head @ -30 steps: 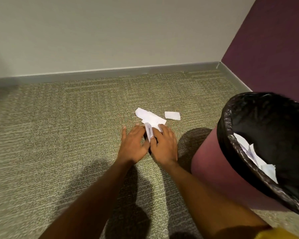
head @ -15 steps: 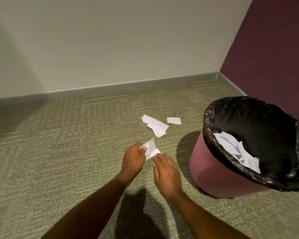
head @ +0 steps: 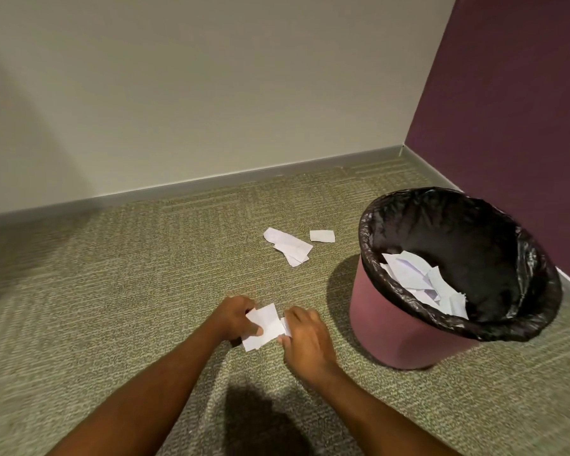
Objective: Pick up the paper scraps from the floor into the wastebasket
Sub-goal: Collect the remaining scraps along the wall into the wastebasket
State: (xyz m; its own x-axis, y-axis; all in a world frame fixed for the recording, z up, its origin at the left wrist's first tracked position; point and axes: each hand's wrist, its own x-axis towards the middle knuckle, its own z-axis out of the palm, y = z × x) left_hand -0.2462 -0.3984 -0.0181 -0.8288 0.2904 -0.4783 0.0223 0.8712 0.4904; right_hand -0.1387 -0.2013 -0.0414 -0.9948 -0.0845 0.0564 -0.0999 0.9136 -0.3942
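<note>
Setting: the corner of a room, seen from above; olive carpeted floor (head: 112, 307), a pale wall (head: 211, 93) ahead, a purple wall (head: 514, 93) on the right, and a grey baseboard (head: 244, 177) where wall meets floor.
Left hand (head: 236, 319): low over the carpet near the bottom centre, fingers curled round a small bunch of white paper, thumb across the top sheet.
Right hand (head: 305, 337): just beside the left, fingers bent onto the right edge of the same paper, pinching it.
Held scraps (head: 265, 325): a few white pieces, overlapping, caught between the two hands.
Loose scraps (head: 288, 246): a small heap of white pieces lying on the carpet beyond the hands, to the left of the basket.
Single scrap (head: 322, 235): one small rectangle on the carpet, just right of the heap and apart from it.
Wastebasket (head: 408, 337): a round dark-pink bin standing upright to the right of the hands, near the purple wall.
Liner (head: 458, 225): a black plastic bag folded over the bin's rim.
Paper in the bin (head: 422, 281): white pieces piled inside against the near wall.
</note>
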